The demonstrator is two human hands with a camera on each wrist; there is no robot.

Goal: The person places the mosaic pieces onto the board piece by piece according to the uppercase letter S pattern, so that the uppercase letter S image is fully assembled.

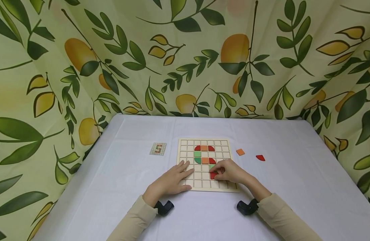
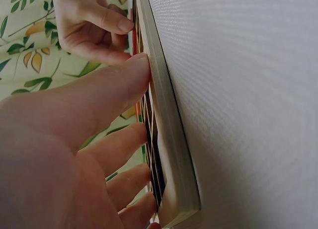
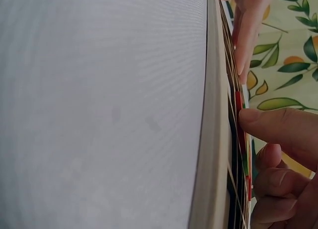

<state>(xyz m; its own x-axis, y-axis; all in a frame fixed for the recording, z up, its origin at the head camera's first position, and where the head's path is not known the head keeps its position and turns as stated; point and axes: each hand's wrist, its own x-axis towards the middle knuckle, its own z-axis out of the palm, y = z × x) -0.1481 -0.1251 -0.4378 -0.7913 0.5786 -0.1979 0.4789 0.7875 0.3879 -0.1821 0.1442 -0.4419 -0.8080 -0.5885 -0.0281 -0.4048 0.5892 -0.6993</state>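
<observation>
A pale wooden grid board (image 1: 222, 149) lies flat on the table, its colored tiles laid in an S-like curve. My left hand (image 1: 173, 179) rests on the board's near left part, fingers spread, with the thumb at the front edge. At the curve's lower right, my right hand (image 1: 231, 171) pinches a red tile (image 1: 213, 175) at its cell; in the right wrist view the thumb touches the red tile (image 3: 240, 120) while the other fingers curl. A green tile (image 1: 212, 166) just above is partly covered by the fingers. Red, orange and green tiles form the upper curve.
Left of the board lies a small card (image 1: 158, 149) printed with a similar S on a grid. To the right are a loose orange square tile (image 1: 240, 152) and a red quarter-round tile (image 1: 260, 158). A leaf-patterned curtain (image 1: 185, 67) hangs behind the white-covered table (image 1: 136, 134).
</observation>
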